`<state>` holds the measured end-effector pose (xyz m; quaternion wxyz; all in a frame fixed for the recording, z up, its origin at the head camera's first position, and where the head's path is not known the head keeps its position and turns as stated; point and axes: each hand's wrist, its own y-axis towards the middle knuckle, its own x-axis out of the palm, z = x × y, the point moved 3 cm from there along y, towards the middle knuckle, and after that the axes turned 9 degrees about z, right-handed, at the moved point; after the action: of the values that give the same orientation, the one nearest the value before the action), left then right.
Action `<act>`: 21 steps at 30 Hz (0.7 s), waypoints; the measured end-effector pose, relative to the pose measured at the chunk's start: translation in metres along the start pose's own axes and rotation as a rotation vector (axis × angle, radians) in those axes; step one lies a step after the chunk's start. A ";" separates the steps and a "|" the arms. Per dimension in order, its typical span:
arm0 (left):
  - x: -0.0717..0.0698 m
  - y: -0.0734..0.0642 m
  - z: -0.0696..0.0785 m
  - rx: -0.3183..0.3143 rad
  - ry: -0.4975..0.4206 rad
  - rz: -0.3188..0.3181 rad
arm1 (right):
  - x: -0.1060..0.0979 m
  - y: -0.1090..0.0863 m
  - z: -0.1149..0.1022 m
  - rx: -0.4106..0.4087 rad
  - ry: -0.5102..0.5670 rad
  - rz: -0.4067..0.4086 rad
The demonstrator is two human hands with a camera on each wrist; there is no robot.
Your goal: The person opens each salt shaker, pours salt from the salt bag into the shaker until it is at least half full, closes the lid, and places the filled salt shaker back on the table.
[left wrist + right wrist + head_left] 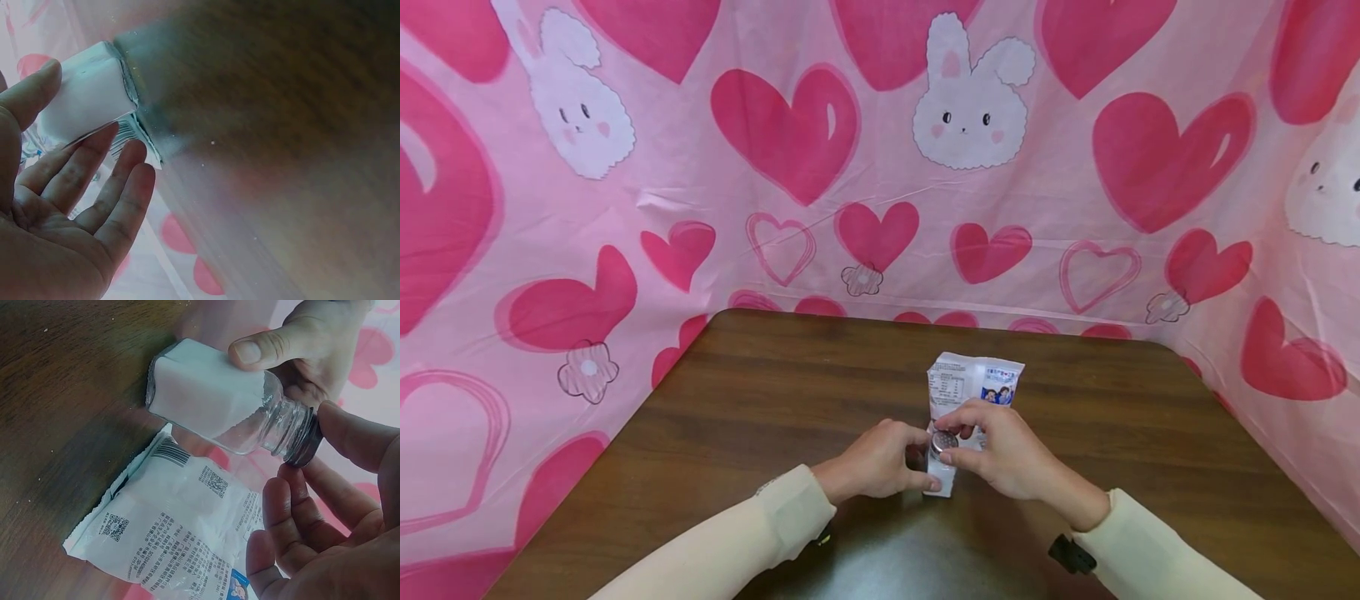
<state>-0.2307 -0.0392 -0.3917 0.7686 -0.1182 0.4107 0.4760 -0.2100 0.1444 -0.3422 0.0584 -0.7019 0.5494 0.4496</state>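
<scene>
A small square glass shaker jar [206, 394], mostly filled with white powder, stands upright on the table. My left hand [880, 458] grips its body from the side, with the thumb [265, 349] on one flat face. At the threaded neck sits a dark-rimmed cap [305, 442] with a holed metallic top, seen from above in the head view. Thumb and fingertips of my right hand [1000, 454] pinch the cap at its rim. Just behind the jar is a white printed plastic packet [181, 519], partly covered by my right hand in the head view.
The brown wooden table [805, 375] spreads around the jar and packet. White specks lie scattered on its surface near the jar. Beyond the table's far edge hangs a pink cloth [880, 167] with hearts and rabbits, which also closes off both sides.
</scene>
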 end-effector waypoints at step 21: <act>0.000 0.001 0.000 -0.059 -0.005 -0.038 | 0.003 -0.001 0.001 0.038 -0.030 -0.023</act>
<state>-0.2319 -0.0387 -0.3918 0.7749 -0.1472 0.3922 0.4734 -0.2103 0.1432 -0.3451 0.0852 -0.7002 0.5488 0.4487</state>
